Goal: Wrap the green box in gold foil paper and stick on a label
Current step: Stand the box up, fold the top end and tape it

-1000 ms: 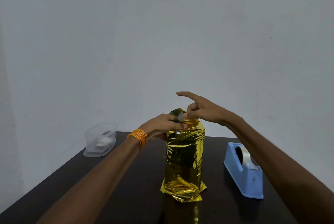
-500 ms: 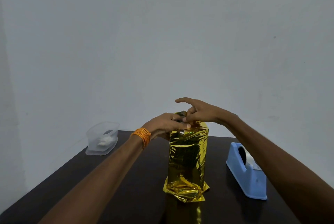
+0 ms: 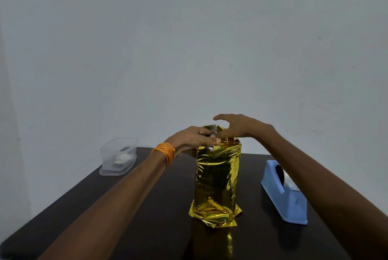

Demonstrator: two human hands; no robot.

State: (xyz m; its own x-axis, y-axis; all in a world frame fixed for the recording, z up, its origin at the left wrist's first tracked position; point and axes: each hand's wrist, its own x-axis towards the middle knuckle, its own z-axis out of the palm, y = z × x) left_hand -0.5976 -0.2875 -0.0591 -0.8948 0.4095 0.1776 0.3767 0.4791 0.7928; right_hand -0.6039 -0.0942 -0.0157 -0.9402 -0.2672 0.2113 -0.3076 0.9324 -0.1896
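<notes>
A tall box wrapped in gold foil paper [image 3: 217, 178] stands upright in the middle of the dark table [image 3: 147, 217]; crumpled foil flares out at its base. No green shows. My left hand [image 3: 194, 139], orange threads on its wrist, presses the folded foil flaps down at the top left. My right hand [image 3: 237, 126] rests on the top from the right, thumb and lower fingers on the foil fold, index finger lifted and stretched out. A small silvery piece of foil or tape sits between the two hands; which it is I cannot tell.
A blue tape dispenser [image 3: 283, 192] stands to the right of the box, under my right forearm. A clear plastic container [image 3: 118, 157] with something white inside sits at the back left corner. A plain wall rises behind the table.
My right hand has come down from above onto the top of the box. My left hand has stayed on the foil flaps.
</notes>
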